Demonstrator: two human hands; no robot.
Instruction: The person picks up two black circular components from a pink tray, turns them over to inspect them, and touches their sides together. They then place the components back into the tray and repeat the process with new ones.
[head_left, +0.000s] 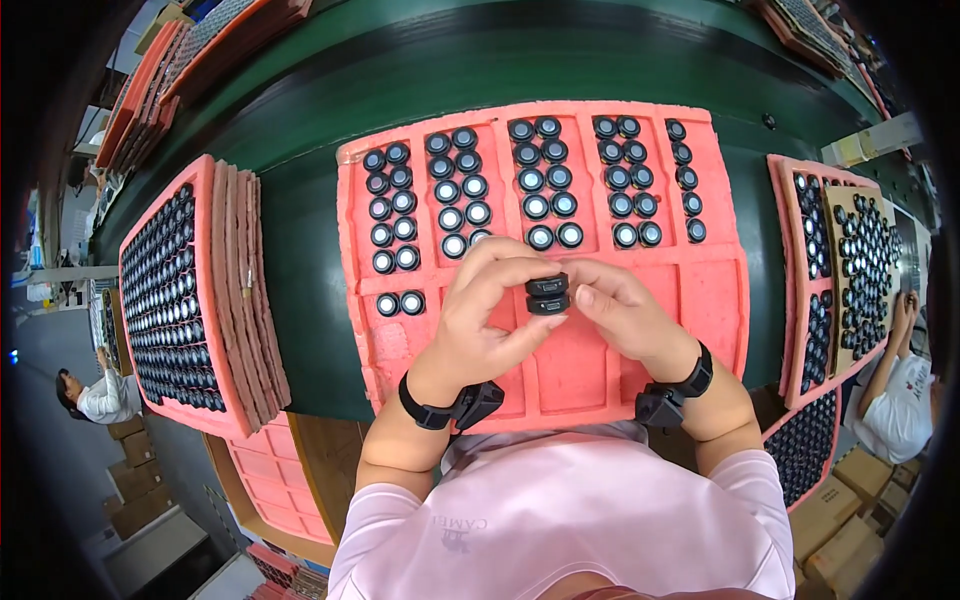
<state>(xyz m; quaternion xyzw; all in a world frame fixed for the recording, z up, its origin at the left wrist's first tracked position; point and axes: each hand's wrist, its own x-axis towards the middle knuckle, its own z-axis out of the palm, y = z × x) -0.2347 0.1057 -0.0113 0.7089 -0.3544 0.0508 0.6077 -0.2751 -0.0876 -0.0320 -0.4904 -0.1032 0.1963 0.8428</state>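
My left hand (478, 318) is closed, its thumb and forefinger pinching two small round black devices (547, 294) stacked edge to edge. Each shows a small slot on its rim, turned toward me. From the other side, the fingers of my right hand (628, 312) close on the same pair. Both hands are over the near half of a pink foam tray (715, 300). Paired columns of similar black devices (536, 180) with pale round centres fill its far compartments. Two more devices (400, 303) sit in the near left compartment. My left hand partly covers the middle of the tray.
A stack of pink trays (235, 290) full of devices stands on the left of the green work surface (310, 220). More loaded trays (790, 280) lie at the right, beside another person (900, 390). Farther trays (150, 100) are stacked at the upper left.
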